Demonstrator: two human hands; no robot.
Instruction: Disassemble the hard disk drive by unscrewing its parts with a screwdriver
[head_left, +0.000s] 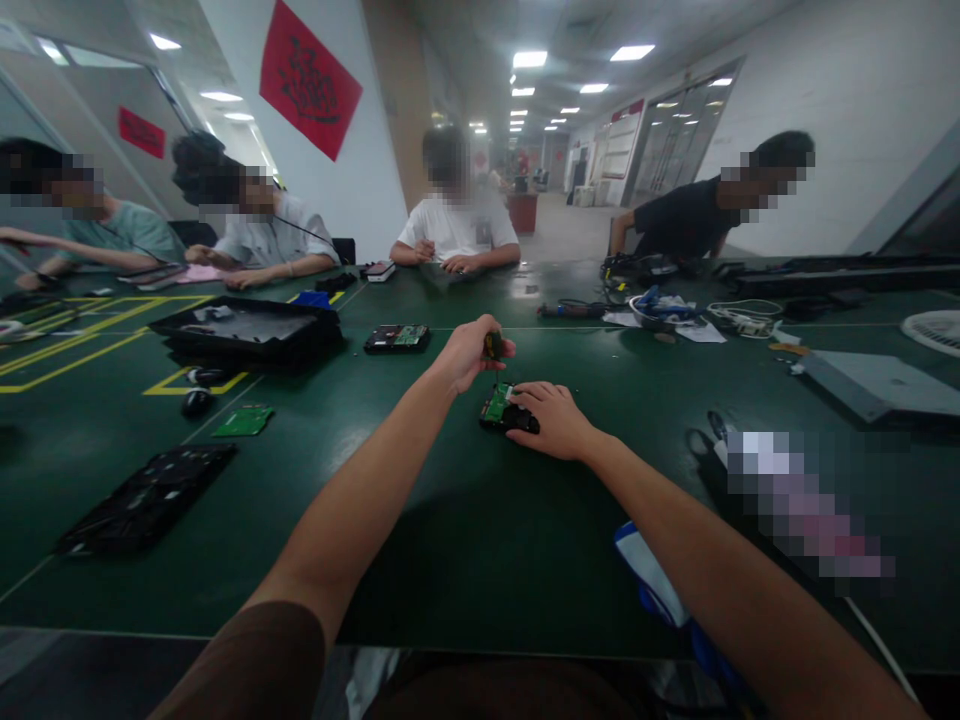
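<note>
My left hand is closed around the dark and yellow handle of a screwdriver. Its thin shaft points straight down at a small black device with an exposed green circuit board, lying on the dark green table. From the right, my right hand grips that device, fingers over its top and thumb along the near edge. Part of the device is hidden under those fingers. Whether the screwdriver tip sits in a screw is too small to tell.
Another open device, a stack of black trays, a loose green board and a black panel lie to the left. On the right are a grey metal box and cables. Several people sit across the table.
</note>
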